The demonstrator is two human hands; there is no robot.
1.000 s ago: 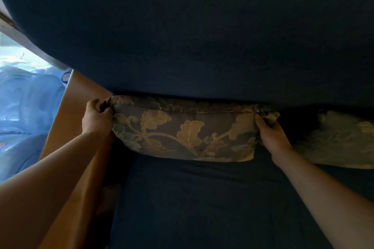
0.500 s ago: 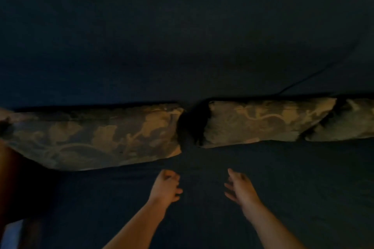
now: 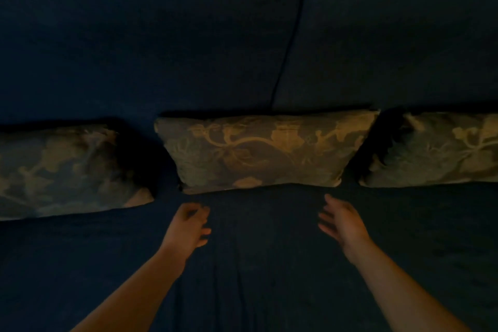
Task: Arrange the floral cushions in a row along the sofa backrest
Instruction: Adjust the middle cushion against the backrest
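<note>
**Three floral cushions lined against a dark blue sofa back, both hands empty above the seat**

Writing and labels: no brand, tag or lettering can be read on any item; the light is dim and the fabric shows pattern only.

Item 1, middle floral cushion [image 3: 265,151]: rectangular, grey-blue ground with a tan leaf-and-vine pattern. It leans against the sofa backrest [image 3: 188,43], lower edge on the sofa seat [image 3: 269,264]. It is the best lit of the three.

Item 2, left floral cushion [image 3: 70,170]: same pattern, darker and blurred, cut off by the left edge of the view. It also sits at the backrest, its lower edge nearer the camera than that of the middle one. A dark gap of bare sofa separates it from the middle cushion; they do not touch.

Item 3, right floral cushion [image 3: 436,151]: same pattern, cut off by the right edge. Its left end lies in deep shadow just beside the middle cushion's right end; whether the two touch cannot be told.

Item 4, backrest seam [image 3: 292,35]: a thin dark line running down the backrest to the top of the middle cushion.

Left hand [image 3: 188,226]: over the seat, just in front of the middle cushion's lower left corner, fingers loosely curled, grasping nothing.

Right hand [image 3: 341,219]: over the seat, near the cushion's lower right part, fingers spread and released, apart from the fabric.

Nothing lies between the hands and the middle cushion.
</note>
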